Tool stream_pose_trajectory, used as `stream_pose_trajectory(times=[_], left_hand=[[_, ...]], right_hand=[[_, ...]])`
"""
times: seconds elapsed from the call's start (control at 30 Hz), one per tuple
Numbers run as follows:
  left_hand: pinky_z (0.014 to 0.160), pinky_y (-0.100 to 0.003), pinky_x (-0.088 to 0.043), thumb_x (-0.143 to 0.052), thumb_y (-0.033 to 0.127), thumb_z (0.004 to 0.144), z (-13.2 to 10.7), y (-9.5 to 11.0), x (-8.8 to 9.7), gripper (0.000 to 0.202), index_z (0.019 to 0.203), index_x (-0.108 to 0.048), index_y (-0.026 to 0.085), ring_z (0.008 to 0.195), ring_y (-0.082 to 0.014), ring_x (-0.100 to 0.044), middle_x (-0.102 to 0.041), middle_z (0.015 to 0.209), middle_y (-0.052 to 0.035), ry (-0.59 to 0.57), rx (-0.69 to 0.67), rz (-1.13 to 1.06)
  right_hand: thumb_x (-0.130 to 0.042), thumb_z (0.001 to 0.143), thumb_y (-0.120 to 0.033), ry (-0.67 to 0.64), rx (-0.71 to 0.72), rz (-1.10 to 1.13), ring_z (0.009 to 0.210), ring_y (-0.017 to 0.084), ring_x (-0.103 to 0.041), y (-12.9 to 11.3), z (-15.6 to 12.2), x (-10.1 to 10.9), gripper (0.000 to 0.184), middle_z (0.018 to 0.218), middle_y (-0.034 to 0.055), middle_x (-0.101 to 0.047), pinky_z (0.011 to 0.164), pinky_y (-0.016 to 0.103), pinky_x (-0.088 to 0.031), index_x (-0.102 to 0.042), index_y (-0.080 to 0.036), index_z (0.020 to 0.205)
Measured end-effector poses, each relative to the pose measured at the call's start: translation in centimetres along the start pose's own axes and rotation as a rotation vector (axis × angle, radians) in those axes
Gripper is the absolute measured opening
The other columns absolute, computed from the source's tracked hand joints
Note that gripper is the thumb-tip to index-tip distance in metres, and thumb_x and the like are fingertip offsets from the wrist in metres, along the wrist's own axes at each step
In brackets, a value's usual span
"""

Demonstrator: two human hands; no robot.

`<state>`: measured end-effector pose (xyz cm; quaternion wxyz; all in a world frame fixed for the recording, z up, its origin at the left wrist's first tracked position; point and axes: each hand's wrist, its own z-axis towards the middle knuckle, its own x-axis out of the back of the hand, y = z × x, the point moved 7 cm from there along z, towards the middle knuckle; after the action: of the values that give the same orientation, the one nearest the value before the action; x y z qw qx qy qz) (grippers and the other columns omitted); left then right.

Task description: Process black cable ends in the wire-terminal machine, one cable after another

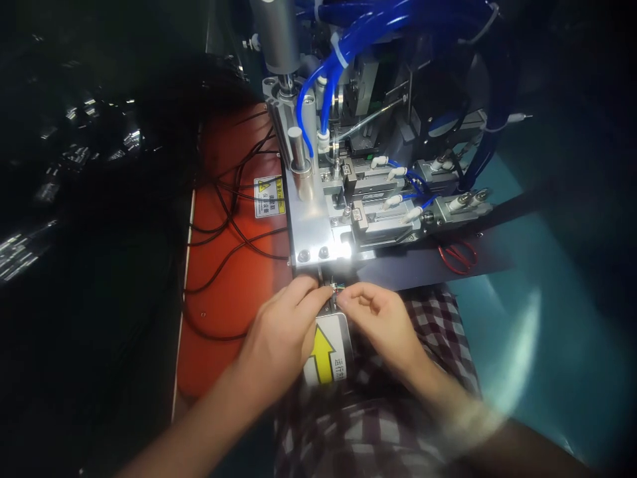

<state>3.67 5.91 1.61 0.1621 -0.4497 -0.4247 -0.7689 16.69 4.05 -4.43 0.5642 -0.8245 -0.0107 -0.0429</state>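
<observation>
My left hand [281,328] and my right hand [381,318] meet in front of a metal machine plate [311,226]. Both pinch a thin cable end with small coloured wires [336,291] between their fingertips, just below the plate's front edge. The fingers of both hands are closed on it. Under the hands lies a label with a yellow arrow [326,352] pointing toward the machine.
Black cables [233,219] trail over an orange surface [219,299] at the left. Blue air hoses [343,46] and pneumatic fittings crowd the machine above. Red-handled scissors [458,257] lie at the right. A yellow warning label [269,196] sits beside the plate. Checked cloth [428,312] is below.
</observation>
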Motion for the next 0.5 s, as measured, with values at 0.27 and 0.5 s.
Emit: stream_pose_trajectory(times=[0.27, 0.5], left_hand=[[0.066, -0.026, -0.055, -0.044, 0.002, 0.085, 0.1, 0.1, 0.1, 0.03, 0.105, -0.066, 0.009, 0.078, -0.0172, -0.062, -0.063, 0.091, -0.0097, 0.001, -0.004, 0.015], [0.063, -0.025, -0.054, -0.042, 0.003, 0.086, 0.1, 0.2, 0.1, 0.031, 0.105, -0.065, 0.011, 0.075, -0.0155, -0.061, -0.062, 0.089, -0.0081, -0.01, -0.005, 0.026]], right_hand=[[-0.055, 0.084, -0.016, 0.073, 0.712, -0.71, 0.053, 0.012, -0.045, -5.9, -0.9, 0.1, 0.015, 0.058, -0.0003, -0.057, 0.057, 0.03, -0.034, -0.062, -0.017, 0.07], [-0.059, 0.074, -0.024, -0.073, 0.009, 0.005, 0.044, 0.009, -0.034, -0.9, 2.0, 0.7, 0.011, 0.05, -0.0066, -0.042, 0.041, 0.021, -0.028, -0.056, -0.017, 0.065]])
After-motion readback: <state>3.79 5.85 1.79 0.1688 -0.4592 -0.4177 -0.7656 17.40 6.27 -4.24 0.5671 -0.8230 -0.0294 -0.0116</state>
